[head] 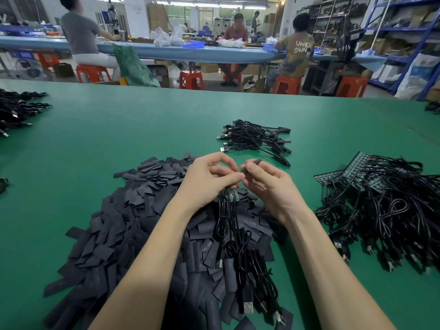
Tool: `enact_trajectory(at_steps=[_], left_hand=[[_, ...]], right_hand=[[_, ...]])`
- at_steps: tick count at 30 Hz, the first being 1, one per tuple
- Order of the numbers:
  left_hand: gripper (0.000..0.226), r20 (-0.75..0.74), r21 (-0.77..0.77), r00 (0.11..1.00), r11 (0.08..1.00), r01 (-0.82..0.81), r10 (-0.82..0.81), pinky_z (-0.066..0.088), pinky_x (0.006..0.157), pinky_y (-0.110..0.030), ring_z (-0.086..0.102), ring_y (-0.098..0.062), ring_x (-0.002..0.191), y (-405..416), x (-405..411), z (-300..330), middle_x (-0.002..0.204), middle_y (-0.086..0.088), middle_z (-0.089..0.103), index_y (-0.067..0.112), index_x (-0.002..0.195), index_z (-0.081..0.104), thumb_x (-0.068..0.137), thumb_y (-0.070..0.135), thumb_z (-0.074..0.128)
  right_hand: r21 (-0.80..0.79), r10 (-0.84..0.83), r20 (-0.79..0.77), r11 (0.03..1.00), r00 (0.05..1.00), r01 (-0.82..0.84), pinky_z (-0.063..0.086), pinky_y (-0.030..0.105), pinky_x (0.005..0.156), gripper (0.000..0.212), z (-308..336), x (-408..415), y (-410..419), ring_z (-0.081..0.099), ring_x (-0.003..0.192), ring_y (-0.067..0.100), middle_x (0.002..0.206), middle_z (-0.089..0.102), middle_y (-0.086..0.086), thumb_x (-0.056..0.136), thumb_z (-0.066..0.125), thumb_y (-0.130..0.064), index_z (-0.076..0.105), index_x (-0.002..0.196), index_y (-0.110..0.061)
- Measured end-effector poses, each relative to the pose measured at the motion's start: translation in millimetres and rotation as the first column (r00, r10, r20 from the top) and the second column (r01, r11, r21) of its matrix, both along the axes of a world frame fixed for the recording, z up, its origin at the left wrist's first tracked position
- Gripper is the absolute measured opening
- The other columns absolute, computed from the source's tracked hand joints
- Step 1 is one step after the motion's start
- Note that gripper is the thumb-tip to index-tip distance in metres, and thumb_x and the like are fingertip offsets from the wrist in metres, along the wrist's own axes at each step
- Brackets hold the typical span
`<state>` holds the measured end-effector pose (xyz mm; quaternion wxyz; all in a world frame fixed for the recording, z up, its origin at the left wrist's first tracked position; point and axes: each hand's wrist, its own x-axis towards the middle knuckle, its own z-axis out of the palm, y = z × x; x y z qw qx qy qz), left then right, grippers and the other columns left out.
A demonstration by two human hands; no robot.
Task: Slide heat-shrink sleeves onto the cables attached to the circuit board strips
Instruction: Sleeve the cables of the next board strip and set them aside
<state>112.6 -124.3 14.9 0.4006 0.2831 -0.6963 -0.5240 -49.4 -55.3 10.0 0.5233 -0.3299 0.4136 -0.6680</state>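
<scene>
Green tabletop [95, 144] in a workshop. Sleeve pile [133, 225] near the front edge: light, flat, limp; take one by its end. Left hand [209, 177] pinches the board strip [229, 196], cables [240, 246] dangling. Right hand [269, 184] pinches one sleeve [252, 163]. Unsleeved strips [357, 172] lie toward the right edge.

Bright, even overhead light, prob. from the ceiling tube lights [228, 5] at the far end of the hall; they blow out to white glare. Green counter [119, 129] evenly lit w/ a soft sheen toward its far edge, dimmer at the near corners. Shadows soft & short: faint ones under the forearms and beside the cable bundle [257, 139]. Strong wide-angle distortion; counter's far edge bows, shelving [404, 32] at right leans inward. Centre fairly sharp, hands [238, 177] slightly soft. Background people & near-edge sleeve pile [107, 246] smeared, low detail.
</scene>
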Motion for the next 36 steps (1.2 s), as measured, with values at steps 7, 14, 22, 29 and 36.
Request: enact_trajectory(at_steps=[7, 14, 22, 29, 36], left_hand=[[0.016, -0.033, 0.004, 0.999, 1.000, -0.001, 0.001, 0.058, 0.071, -0.027, 0.072, -0.020, 0.065, -0.1, -0.2, -3.5, 0.072, -0.015, 0.075, 0.013, 0.083, 0.069, 0.080, 0.006, 0.084], [0.015, -0.078, 0.025, 0.997, 1.000, 0.003, -0.001, 0.058, 0.071, -0.026, 0.074, -0.022, 0.069, 0.0, -0.6, -5.5, 0.070, -0.008, 0.075, 0.020, 0.081, 0.071, 0.080, 0.011, 0.084], [0.017, -0.164, 0.114, 0.986, 0.993, 0.025, -0.007, 0.058, 0.073, -0.024, 0.074, -0.020, 0.071, 2.3, -2.9, -5.5, 0.083, -0.013, 0.078, 0.022, 0.084, 0.074, 0.078, 0.010, 0.084], [0.017, -0.160, 0.112, 0.987, 0.993, 0.030, -0.012, 0.059, 0.074, -0.024, 0.076, -0.022, 0.075, 4.0, -2.7, -4.6, 0.085, -0.015, 0.078, 0.024, 0.082, 0.075, 0.080, 0.009, 0.083], [0.016, -0.129, 0.084, 0.991, 0.996, -0.022, 0.033, 0.058, 0.070, -0.023, 0.076, -0.023, 0.071, 2.7, -1.8, -6.6, 0.078, -0.014, 0.077, 0.022, 0.077, 0.074, 0.079, 0.011, 0.085]], right_hand=[[-0.011, 0.000, -0.040, 1.000, 0.999, -0.001, 0.056, 0.020, 0.077, 0.017, 0.7, 2.6, 1.2, 0.070, 0.081, 0.012, 0.092, 0.075, 0.007, 0.078, 0.076, -0.018, 0.074, 0.092, -0.009], [-0.036, -0.020, -0.064, 0.999, 0.998, 0.018, 0.056, 0.020, 0.077, 0.019, 0.5, 5.8, -0.4, 0.071, 0.080, 0.012, 0.089, 0.076, 0.007, 0.074, 0.078, -0.021, 0.075, 0.089, -0.011], [-0.133, -0.220, -0.031, 0.968, 0.975, 0.214, 0.059, 0.028, 0.079, 0.034, 1.3, 16.2, -2.0, 0.072, 0.083, 0.019, 0.083, 0.076, 0.010, 0.086, 0.075, -0.001, 0.069, 0.117, -0.013], [-0.165, -0.282, 0.014, 0.946, 0.959, 0.280, 0.059, 0.026, 0.075, 0.030, 2.0, 22.2, -2.0, 0.072, 0.079, 0.018, 0.084, 0.075, 0.010, 0.087, 0.075, 0.000, 0.073, 0.114, -0.011], [-0.125, -0.277, 0.023, 0.953, 0.961, 0.277, 0.059, 0.025, 0.074, 0.027, -1.7, 26.0, -3.5, 0.071, 0.076, 0.016, 0.083, 0.076, 0.009, 0.086, 0.076, -0.001, 0.074, 0.111, -0.011]])
